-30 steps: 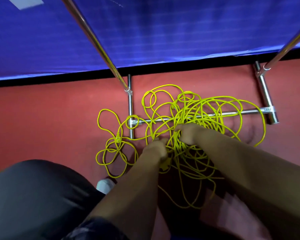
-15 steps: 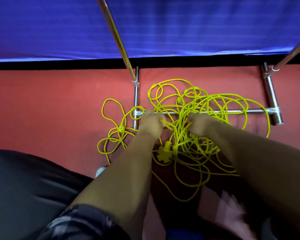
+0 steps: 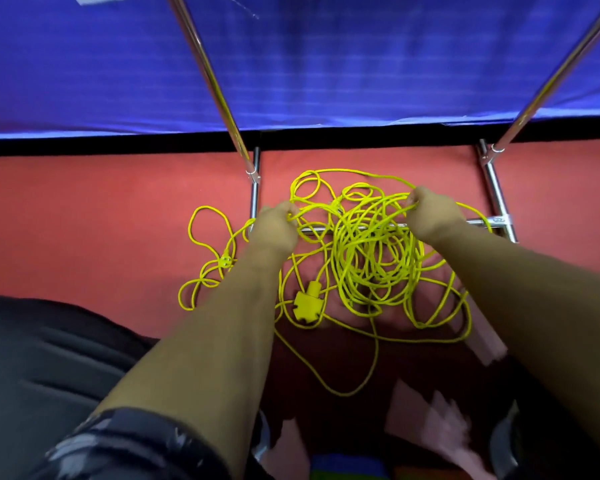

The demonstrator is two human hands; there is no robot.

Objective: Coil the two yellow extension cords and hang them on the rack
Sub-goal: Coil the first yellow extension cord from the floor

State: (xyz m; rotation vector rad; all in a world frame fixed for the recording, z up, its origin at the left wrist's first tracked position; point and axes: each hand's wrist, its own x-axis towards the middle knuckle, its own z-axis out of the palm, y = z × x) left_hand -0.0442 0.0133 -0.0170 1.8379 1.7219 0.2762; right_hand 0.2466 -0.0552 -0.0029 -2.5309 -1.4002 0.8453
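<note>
A tangled heap of yellow extension cord (image 3: 371, 265) lies on the red floor across the rack's low crossbar (image 3: 317, 229). A yellow socket block (image 3: 307, 304) rests at the heap's near left. A smaller loop cluster with a round plug (image 3: 225, 260) lies to the left. My left hand (image 3: 274, 226) pinches strands at the heap's left edge. My right hand (image 3: 430, 213) grips strands at its upper right. I cannot tell the two cords apart in the tangle.
The chrome rack's two uprights (image 3: 208, 77) (image 3: 555, 74) rise from foot bars (image 3: 496, 192) on the floor. A blue wall panel (image 3: 326, 57) with a black base strip stands behind. My dark-clothed knee (image 3: 49, 358) fills the lower left.
Both hands have moved apart and farther from me, pulling strands outward. The heap has spread, and the socket block now lies uncovered between my forearms.
</note>
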